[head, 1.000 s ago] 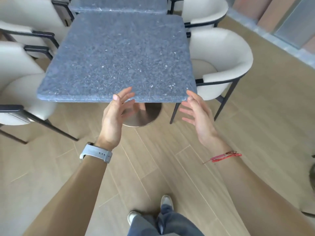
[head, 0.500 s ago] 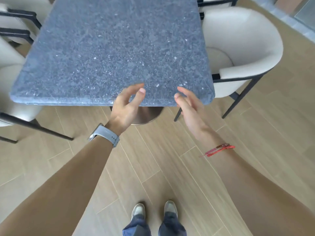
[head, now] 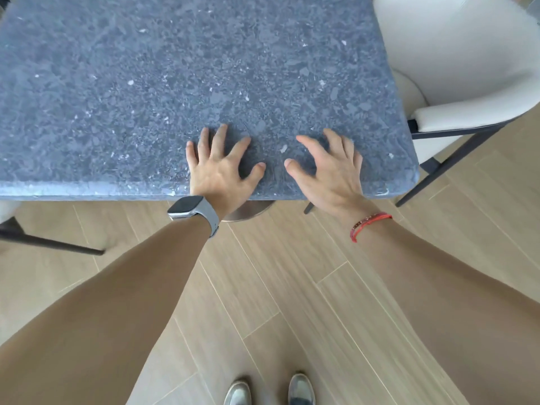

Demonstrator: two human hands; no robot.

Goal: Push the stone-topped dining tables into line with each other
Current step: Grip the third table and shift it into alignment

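Observation:
A dining table with a speckled blue-grey stone top [head: 181, 83] fills the upper part of the head view. Its near edge runs across the frame just above my wrists. My left hand [head: 220, 168], with a grey watch on the wrist, lies palm down on the top near that edge, fingers spread. My right hand [head: 328, 168], with a red cord bracelet on the wrist, rests on the top beside it, fingers spread and slightly arched. The table's round metal base [head: 248, 211] shows just under the edge. The other tables are out of frame.
A cream upholstered chair with dark metal legs [head: 455, 68] stands tight against the table's right side. A dark chair leg [head: 52, 244] reaches in from the left. Below lies a light wood plank floor [head: 292, 287], with my shoes [head: 268, 390] at the bottom.
I have come closer to the table. Both hands have gone from hovering at the near edge to lying flat on the stone top.

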